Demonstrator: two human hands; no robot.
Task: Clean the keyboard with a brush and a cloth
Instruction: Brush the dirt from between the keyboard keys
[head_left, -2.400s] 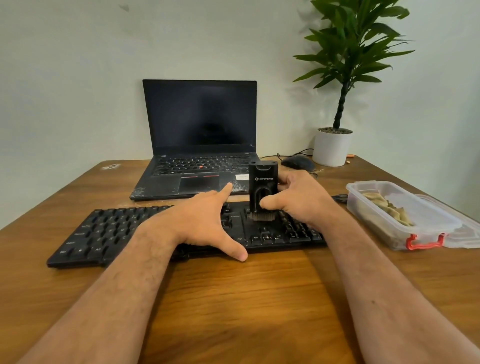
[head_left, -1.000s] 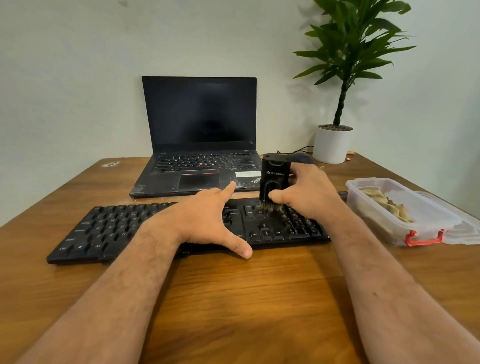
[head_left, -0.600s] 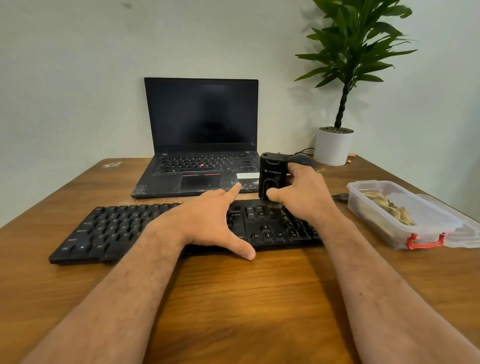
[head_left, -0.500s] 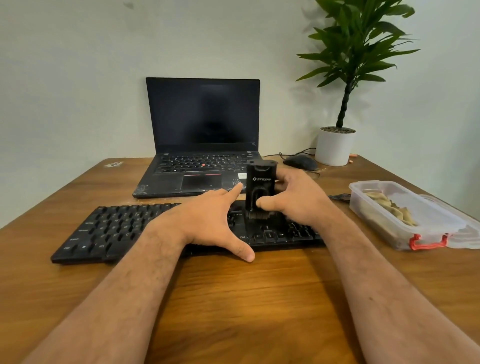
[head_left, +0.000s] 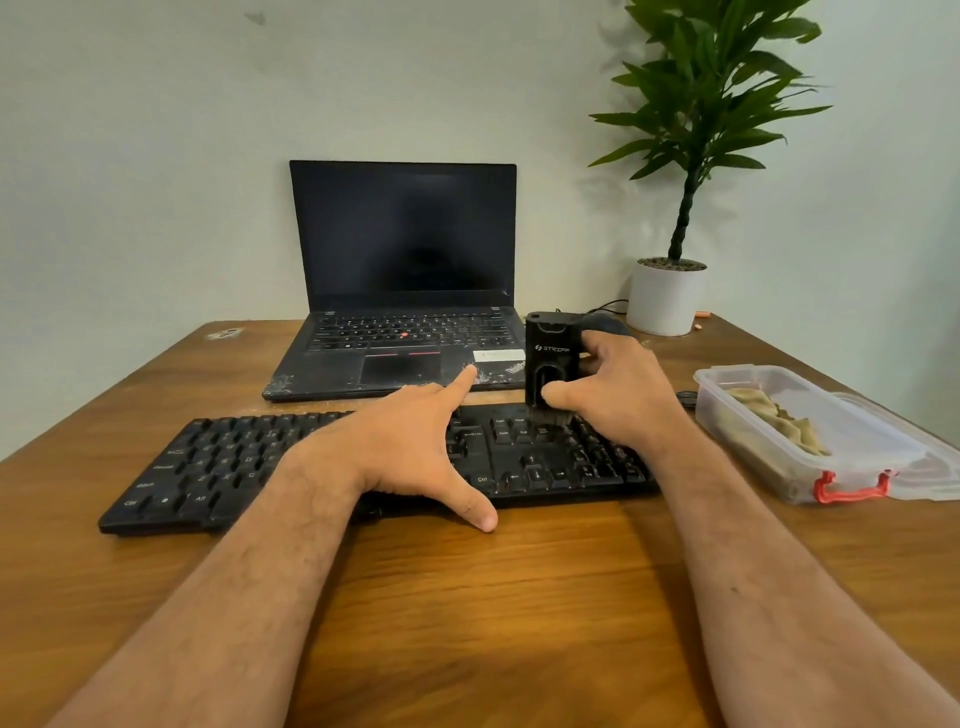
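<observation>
1. The black keyboard (head_left: 260, 462) lies flat on the brown wooden table (head_left: 519, 597), close to the person, with its long side running left to right
2. A small black brush (head_left: 551, 364) stands up straight on the keyboard's right part, and its bristles touch the keys just above the arrow keys
3. The right hand (head_left: 618, 400) is wrapped around the brush, with the thumb on the front and the other fingers behind it
4. The left hand (head_left: 410, 447) lies spread out flat over the middle of the keyboard. Its fingers are loose and hold nothing, and its thumb reaches down onto the table. It looks like it is keeping the keyboard from sliding
5. Behind the keyboard sits an open laptop (head_left: 405, 291) with a dark screen
6. To the right, well apart from the hands, is a clear plastic box (head_left: 748, 415) with a red clip. A tan cloth (head_left: 779, 421) lies inside it
7. A green plant in a white pot (head_left: 667, 296) stands at the back by the wall
8. I think the brushing step is going on now, and the cloth step has not begun
9. The next move likely needs short strokes along the rows of keys, with the brush kept upright and the left hand pressing down. The left part of the keyboard may still need brushing too
</observation>
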